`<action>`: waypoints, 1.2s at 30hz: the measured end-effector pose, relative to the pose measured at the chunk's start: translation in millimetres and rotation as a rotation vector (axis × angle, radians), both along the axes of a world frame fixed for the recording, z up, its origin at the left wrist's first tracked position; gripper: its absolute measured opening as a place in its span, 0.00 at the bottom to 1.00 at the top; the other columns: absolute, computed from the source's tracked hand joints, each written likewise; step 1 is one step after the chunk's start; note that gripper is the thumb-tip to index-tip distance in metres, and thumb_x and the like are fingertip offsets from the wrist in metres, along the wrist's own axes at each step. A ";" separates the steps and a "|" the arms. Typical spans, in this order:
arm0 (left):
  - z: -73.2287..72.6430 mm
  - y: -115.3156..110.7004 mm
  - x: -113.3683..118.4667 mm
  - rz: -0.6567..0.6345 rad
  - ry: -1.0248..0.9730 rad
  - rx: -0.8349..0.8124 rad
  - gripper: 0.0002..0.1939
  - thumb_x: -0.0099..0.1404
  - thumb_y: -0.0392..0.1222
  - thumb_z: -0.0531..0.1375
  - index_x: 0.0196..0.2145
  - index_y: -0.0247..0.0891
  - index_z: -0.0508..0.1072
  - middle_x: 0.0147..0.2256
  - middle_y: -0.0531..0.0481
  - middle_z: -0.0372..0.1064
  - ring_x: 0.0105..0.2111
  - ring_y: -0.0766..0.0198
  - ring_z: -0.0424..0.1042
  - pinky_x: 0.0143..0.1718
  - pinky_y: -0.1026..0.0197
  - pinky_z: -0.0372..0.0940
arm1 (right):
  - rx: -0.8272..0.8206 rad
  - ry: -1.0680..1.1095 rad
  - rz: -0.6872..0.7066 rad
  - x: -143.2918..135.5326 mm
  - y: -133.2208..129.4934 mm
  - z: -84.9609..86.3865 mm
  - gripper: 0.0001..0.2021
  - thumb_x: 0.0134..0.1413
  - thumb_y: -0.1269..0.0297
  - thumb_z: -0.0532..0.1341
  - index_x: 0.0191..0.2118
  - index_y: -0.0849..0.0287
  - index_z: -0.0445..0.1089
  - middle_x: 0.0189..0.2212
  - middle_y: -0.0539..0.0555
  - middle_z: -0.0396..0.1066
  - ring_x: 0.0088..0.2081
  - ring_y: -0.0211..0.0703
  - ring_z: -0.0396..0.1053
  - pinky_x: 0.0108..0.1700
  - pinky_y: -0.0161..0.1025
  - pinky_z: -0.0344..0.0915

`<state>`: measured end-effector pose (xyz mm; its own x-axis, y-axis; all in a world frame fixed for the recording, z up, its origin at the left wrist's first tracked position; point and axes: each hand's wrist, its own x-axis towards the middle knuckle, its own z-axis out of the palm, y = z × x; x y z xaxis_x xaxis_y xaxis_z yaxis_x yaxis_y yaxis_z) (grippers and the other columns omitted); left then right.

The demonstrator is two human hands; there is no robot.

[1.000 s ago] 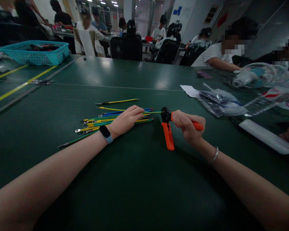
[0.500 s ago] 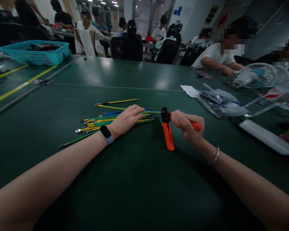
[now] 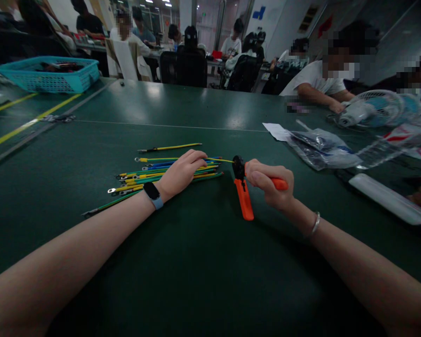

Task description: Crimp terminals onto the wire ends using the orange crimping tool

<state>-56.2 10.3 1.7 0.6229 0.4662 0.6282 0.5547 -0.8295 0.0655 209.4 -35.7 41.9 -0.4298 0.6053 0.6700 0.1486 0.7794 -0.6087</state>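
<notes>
My left hand (image 3: 180, 173) is closed on a thin yellow-green wire (image 3: 224, 161) above a loose bundle of wires (image 3: 140, 178). This wire's right end meets the black jaw of a crimping tool (image 3: 244, 200) with orange handles. A ring terminal shows at what looks like its left end. My right hand (image 3: 272, 183) grips the tool by one handle, while the other handle hangs downward, spread apart. Yellow, green and blue wires with metal ring lugs make up the bundle. Fingers hide the middle of the held wire.
A single yellow wire (image 3: 175, 147) lies behind the bundle. Farther back left stands a turquoise basket (image 3: 52, 82). To the right are plastic bags (image 3: 323, 147), a white fan (image 3: 368, 110) and a long white object (image 3: 388, 199). People sit at tables beyond.
The crimping tool and my right hand have shifted slightly left. The held wire's left end has swung toward me, and its ring terminal now shows clearly.
</notes>
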 end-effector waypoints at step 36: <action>-0.6 0.0 -0.5 0.006 0.049 -0.006 0.12 0.72 0.26 0.50 0.41 0.32 0.73 0.50 0.40 0.70 0.51 0.58 0.69 0.54 0.51 0.72 | 0.313 -0.003 0.025 -8.0 -2.8 -15.9 0.11 0.57 0.78 0.56 0.26 0.57 0.61 0.22 0.48 0.61 0.27 0.38 0.61 0.36 0.45 0.63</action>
<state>-56.7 10.3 1.1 0.6500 0.4737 0.5942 0.5627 -0.8256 0.0426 201.3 -38.6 26.0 -0.4446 0.3592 0.8206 0.1286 0.9322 -0.3383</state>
